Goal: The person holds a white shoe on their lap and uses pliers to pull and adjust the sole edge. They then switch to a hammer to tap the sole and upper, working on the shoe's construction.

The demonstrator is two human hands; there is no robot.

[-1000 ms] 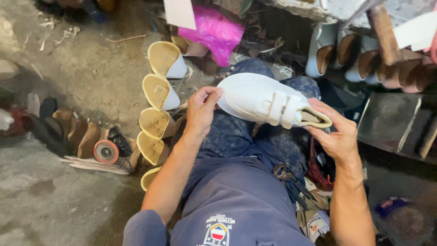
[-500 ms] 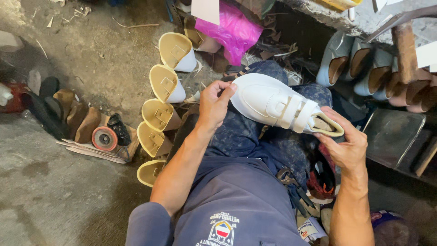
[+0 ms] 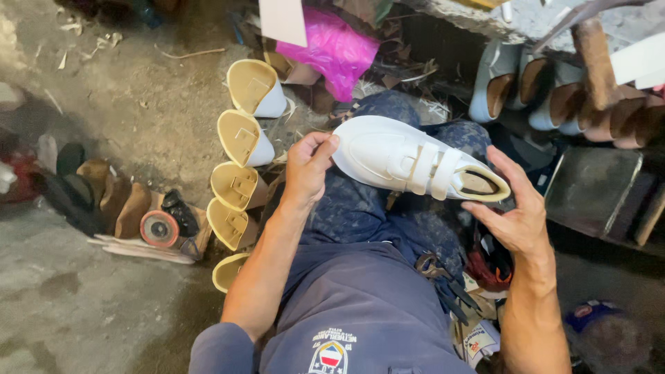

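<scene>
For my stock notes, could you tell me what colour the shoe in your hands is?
White, straps included; the shoe shows best in the head view.

The strapped shoe (image 3: 409,163) was white, with a cream lining at its opening. The upturned shoes (image 3: 242,138) in the row beside it showed pale yellow soles and white uppers. The plastic bag (image 3: 336,52) was bright magenta. The trousers (image 3: 388,201) were dark blue with a mottled speckle, the shirt (image 3: 353,312) plain navy with a red, white and blue badge. The grinding disc (image 3: 159,228) was reddish-orange. The floor (image 3: 104,90) was grey.
</scene>
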